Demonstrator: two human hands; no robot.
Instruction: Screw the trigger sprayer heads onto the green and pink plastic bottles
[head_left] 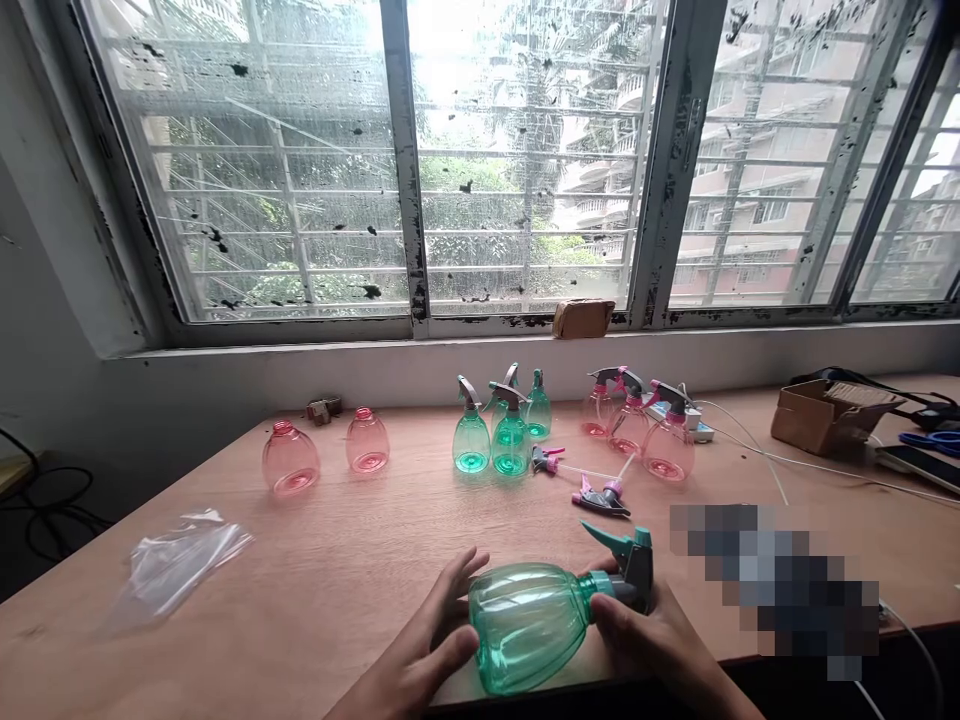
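A clear green spray bottle lies on its side at the table's front edge, its grey and teal trigger head pointing right. My right hand is closed around the neck and spray head, thumb on the collar. At the bottle's base, my left hand has its fingers and thumb spread apart; whether they touch the plastic is hard to tell. Beyond the bottle lie two loose pink and grey spray heads, one nearer and one farther.
Several green spray bottles stand mid-table, with pink spray bottles to their right. Two headless pink bottles stand at left, behind a plastic bag. A cardboard box, cables and a blurred-out object are at right.
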